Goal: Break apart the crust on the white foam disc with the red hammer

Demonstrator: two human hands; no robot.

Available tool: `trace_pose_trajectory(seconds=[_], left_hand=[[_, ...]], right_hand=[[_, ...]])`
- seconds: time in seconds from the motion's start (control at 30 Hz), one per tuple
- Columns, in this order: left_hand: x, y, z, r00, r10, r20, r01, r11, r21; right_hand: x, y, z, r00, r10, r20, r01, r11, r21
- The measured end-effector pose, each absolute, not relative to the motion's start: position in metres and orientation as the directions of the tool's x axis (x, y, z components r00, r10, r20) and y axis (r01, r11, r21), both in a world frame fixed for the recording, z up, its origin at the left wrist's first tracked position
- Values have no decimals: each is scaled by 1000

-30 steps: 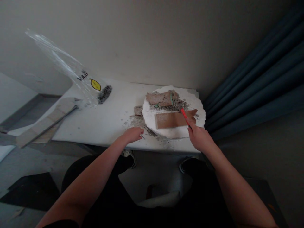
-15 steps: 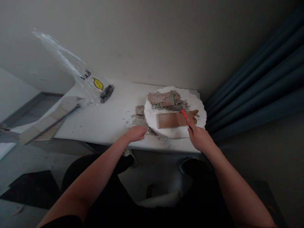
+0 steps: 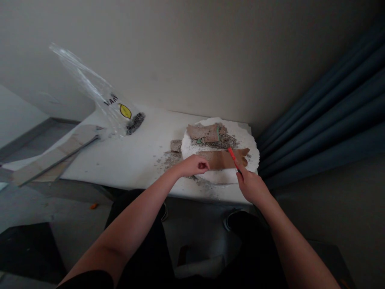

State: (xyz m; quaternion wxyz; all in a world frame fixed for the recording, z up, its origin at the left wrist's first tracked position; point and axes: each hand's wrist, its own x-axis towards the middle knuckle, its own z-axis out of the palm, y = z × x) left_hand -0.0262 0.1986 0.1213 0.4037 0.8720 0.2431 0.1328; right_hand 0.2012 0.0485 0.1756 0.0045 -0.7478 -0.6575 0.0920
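Observation:
My right hand (image 3: 253, 185) is closed round a slim red-and-black tool (image 3: 232, 154), its red end over the brown cardboard strip (image 3: 221, 159). The strip lies flat on a round white foam slab (image 3: 251, 138) with a rough edge; its right end is notched. My left hand (image 3: 195, 164) is curled, fingertips pinched at the strip's left end. Whether it grips the strip or a small scrap, I cannot tell. Behind the strip is a torn, crumbling cardboard piece (image 3: 203, 132) with a green mark, among grey-brown shreds (image 3: 225, 141).
Crumbs and a small cardboard chunk (image 3: 175, 145) lie left of the slab on the white table (image 3: 144, 156). A clear plastic bag (image 3: 111, 104) with dark bits stands farther left, near a flat cardboard piece (image 3: 64, 146) and a dark rod (image 3: 60, 160). Blue curtains (image 3: 325, 108) hang at right.
My left hand has moved right, from the table beside the slab to the left end of the cardboard strip. My right hand keeps the tool over the strip. The view has shifted slightly.

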Motion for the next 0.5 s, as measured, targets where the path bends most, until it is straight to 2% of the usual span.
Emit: trace_pose_trajectory(seconds=[0.1, 0.23, 0.37, 0.43, 0.5], left_hand=[[-13, 201, 114, 881, 469, 60, 262, -590, 764], [-2, 202, 107, 888, 444, 117, 220, -635, 741], [3, 201, 104, 902, 423, 82, 251, -671, 698], [3, 200, 103, 889, 454, 62, 289, -662, 691], [1, 202, 103, 834, 549, 51, 355, -606, 712]], right_hand=[[202, 49, 176, 107, 985, -136, 981, -126, -144], [201, 49, 177, 119, 981, -150, 981, -139, -132], [200, 49, 178, 133, 975, -177, 978, -158, -135], [200, 50, 178, 140, 972, -190, 977, -167, -133], [200, 50, 177, 141, 971, -193, 978, -167, -126]])
